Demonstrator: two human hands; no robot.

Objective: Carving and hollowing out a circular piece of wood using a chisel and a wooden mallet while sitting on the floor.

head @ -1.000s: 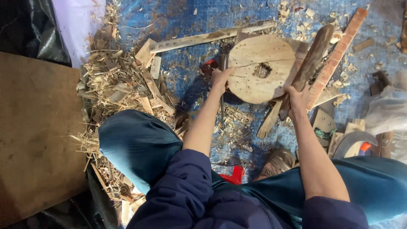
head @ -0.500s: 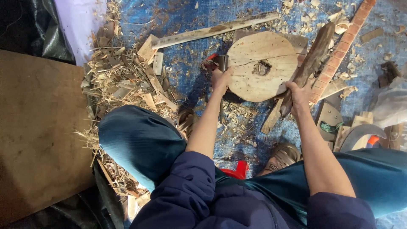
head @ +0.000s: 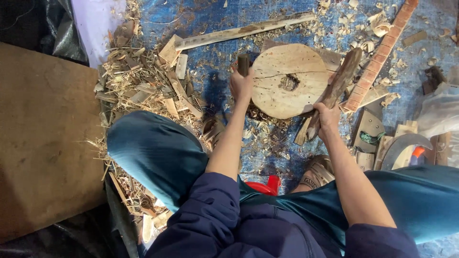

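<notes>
A round wooden chopping block (head: 287,79) with a dark hole in its middle lies on the blue tarp (head: 210,62). At the block's left edge my left hand (head: 241,85) grips a short dark tool handle (head: 243,63) that stands upright. My right hand (head: 326,117) holds the lower end of a long dark piece of wood (head: 337,88), which leans across the block's right edge. My knees in blue trousers frame the block from both sides.
A heap of wood shavings and offcuts (head: 143,86) lies left of the block. A long pale slat (head: 244,31) lies behind it, a red-brown notched strip (head: 380,52) to the right. A curved metal blade (head: 401,145) rests far right. A brown board (head: 43,143) covers the left.
The view has shifted slightly. My left hand has moved up along the block's left edge with the tool handle; my right hand has kept its hold on the dark wood piece.
</notes>
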